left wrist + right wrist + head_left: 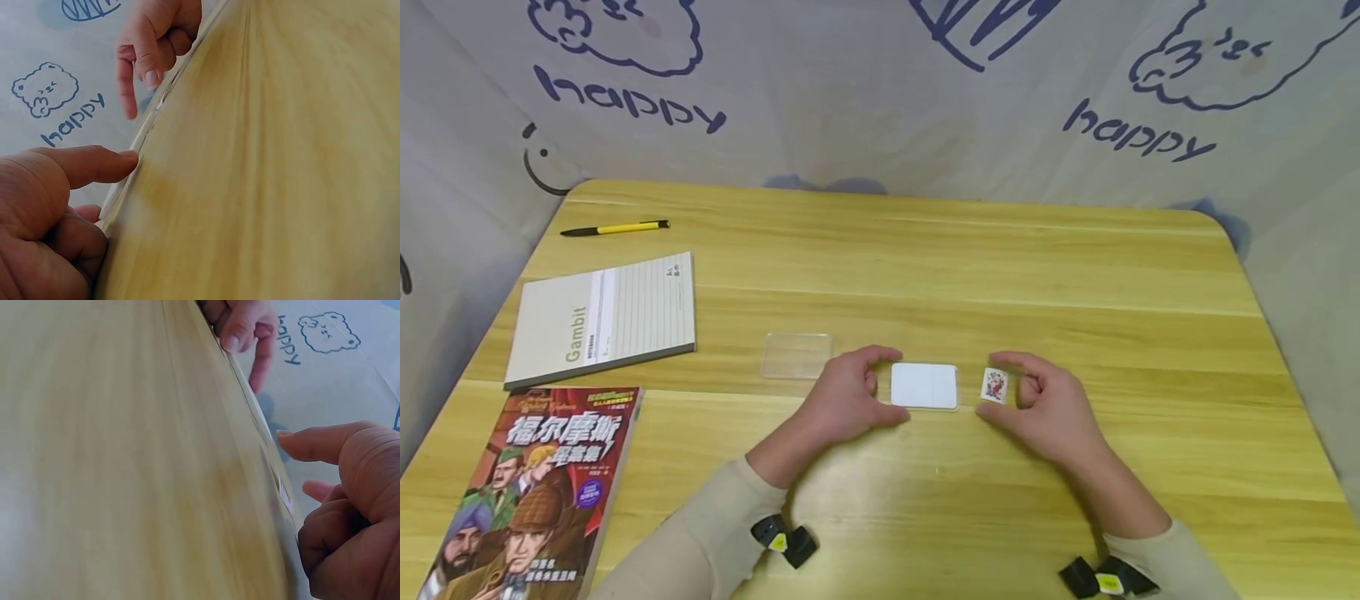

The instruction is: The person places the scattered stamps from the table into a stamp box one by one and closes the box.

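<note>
A: State the surface.
B: Worktop [880, 267] of pale yellow wood grain, with a slight sheen; the two far corners are rounded.
A: The surroundings?
B: Whitish cloth [850, 108] behind and along both sides, creased, bearing dark blue line drawings [617, 37] and the word "happy".
A: Items at left?
B: A yellow and black pen [617, 228] at the far end, a "Gambit" notebook [632, 312] below it, then an illustrated book [538, 492] at the near corner.
A: The pieces in work?
B: A flat white piece [924, 386] lies between the hands, a small printed card [995, 386] to its right, and a clear rectangular plate [797, 356] to its left.
A: The left hand [853, 392]?
B: It appears to pinch the white piece's left end between thumb and forefinger, though the wrist view is nearly edge-on.
A: The right hand [1048, 408]?
B: Thumb and forefinger spread wide around the printed card, gripping nothing.
</note>
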Demonstrator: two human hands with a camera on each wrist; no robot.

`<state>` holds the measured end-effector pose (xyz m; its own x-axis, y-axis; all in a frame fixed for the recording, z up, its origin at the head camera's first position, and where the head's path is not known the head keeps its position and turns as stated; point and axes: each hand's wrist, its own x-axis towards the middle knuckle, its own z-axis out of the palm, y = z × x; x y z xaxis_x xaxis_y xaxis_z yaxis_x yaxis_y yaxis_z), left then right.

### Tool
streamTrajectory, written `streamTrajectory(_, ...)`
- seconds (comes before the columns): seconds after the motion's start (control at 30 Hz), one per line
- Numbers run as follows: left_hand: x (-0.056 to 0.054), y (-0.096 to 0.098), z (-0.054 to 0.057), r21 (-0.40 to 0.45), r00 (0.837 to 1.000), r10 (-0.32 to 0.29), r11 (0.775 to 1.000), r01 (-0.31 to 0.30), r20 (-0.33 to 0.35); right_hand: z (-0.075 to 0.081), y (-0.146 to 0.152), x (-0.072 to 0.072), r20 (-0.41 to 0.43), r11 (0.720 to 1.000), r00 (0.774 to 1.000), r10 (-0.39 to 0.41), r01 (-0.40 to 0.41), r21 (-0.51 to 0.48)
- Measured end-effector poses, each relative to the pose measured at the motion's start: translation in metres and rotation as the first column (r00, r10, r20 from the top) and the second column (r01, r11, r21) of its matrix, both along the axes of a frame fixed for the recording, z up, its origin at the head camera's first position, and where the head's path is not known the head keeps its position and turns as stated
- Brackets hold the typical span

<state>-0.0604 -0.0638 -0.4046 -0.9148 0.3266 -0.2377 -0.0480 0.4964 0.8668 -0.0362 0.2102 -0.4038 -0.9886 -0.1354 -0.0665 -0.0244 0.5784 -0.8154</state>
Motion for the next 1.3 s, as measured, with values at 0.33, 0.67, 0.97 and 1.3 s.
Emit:
streamTrajectory(0.33, 0.000, 0.001, 0.002, -0.019, 1.000, 0.004, 1.000, -0.004, -0.001, 0.001, 0.009, -0.001, 0.007, 0.994, 1.000, -0.007, 0.006, 0.105)
streamTrajectory(0.67, 0.000, 0.000, -0.001, -0.017, 1.000, -0.006, 1.000, 0.005, -0.009, -0.001, 0.009, -0.002, -0.004, 0.992, 1.000, 0.001, -0.001, 0.124)
streamTrajectory(0.97, 0.000, 0.001, 0.001, -0.034, 1.000, -0.016, 0.999, 0.015, -0.018, -0.003, 0.008, -0.001, -0.015, 0.994, 1.000, -0.010, 0.011, 0.105)
streamTrajectory(1.3, 0.000, 0.001, 0.000, -0.028, 1.000, -0.012, 1.000, 0.011, -0.024, -0.003, -0.003, -0.005, -0.091, 0.999, 0.996, -0.015, 0.017, 0.027)
